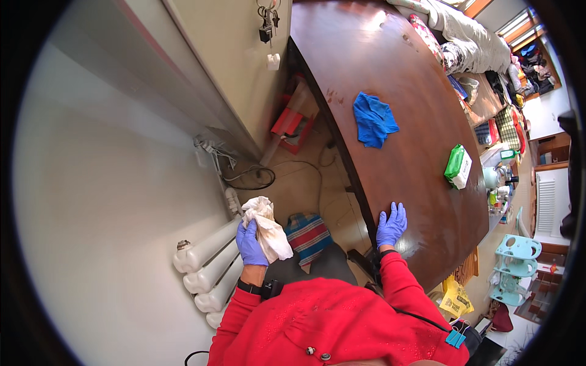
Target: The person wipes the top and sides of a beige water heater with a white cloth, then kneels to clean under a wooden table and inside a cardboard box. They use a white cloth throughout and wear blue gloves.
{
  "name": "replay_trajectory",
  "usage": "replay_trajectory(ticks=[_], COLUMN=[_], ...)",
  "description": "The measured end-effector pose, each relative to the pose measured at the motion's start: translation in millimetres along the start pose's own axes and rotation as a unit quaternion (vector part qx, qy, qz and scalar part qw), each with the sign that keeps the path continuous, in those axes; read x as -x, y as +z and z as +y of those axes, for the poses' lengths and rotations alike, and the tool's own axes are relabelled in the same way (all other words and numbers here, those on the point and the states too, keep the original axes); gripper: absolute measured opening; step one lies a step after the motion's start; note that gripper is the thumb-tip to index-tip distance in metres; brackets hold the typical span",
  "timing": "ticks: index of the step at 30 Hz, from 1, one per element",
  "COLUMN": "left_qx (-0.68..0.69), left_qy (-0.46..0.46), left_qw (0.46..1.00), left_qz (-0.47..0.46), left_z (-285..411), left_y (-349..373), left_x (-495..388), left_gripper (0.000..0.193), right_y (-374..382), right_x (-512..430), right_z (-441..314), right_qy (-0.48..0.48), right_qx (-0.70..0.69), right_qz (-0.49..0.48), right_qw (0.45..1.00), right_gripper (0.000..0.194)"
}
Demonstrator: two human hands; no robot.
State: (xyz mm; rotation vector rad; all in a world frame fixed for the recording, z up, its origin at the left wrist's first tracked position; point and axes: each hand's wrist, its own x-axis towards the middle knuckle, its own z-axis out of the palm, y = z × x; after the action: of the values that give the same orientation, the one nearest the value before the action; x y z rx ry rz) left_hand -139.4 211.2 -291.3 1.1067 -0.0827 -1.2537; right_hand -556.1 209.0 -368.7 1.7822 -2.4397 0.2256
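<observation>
My left hand (pixel 251 244), in a purple glove, grips a crumpled, stained white cloth or wipe (pixel 270 231) above the floor beside the radiator. My right hand (pixel 392 226), gloved alike, rests flat near the edge of the dark wooden table (pixel 421 105), fingers apart and holding nothing. Farther along the tabletop lies a crumpled blue cloth (pixel 373 120). A green and white pack of wipes (pixel 458 167) sits towards the table's far side.
White radiator (pixel 215 256) stands by the wall on the left. A striped cushion (pixel 308 238), cables (pixel 256 177) and a red box (pixel 293 130) are low beside the table. Beyond it are a bed with bedding (pixel 476 41) and a light-blue rack (pixel 515 270).
</observation>
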Motion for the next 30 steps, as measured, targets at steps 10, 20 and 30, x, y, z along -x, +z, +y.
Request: replay_trajectory(ticks=[10, 20, 30], left_qx=[-0.038, -0.043, -0.02], left_qy=[0.034, -0.007, -0.032], left_qw=[0.999, 0.999, 0.998], left_qz=[0.012, 0.033, 0.043], left_z=[4, -12, -26], left_y=[14, 24, 25], left_x=[-24, -42, -104], left_gripper=[0.024, 0.028, 0.026], right_y=[-5, -8, -15], right_x=[-4, -7, -9], right_z=[-3, -4, -6], right_qy=[0.02, 0.021, 0.013], right_qx=[-0.003, -0.009, -0.012], right_qz=[-0.032, -0.038, -0.064], right_qw=[0.999, 0.999, 0.998], right_gripper=[0.058, 0.058, 0.059])
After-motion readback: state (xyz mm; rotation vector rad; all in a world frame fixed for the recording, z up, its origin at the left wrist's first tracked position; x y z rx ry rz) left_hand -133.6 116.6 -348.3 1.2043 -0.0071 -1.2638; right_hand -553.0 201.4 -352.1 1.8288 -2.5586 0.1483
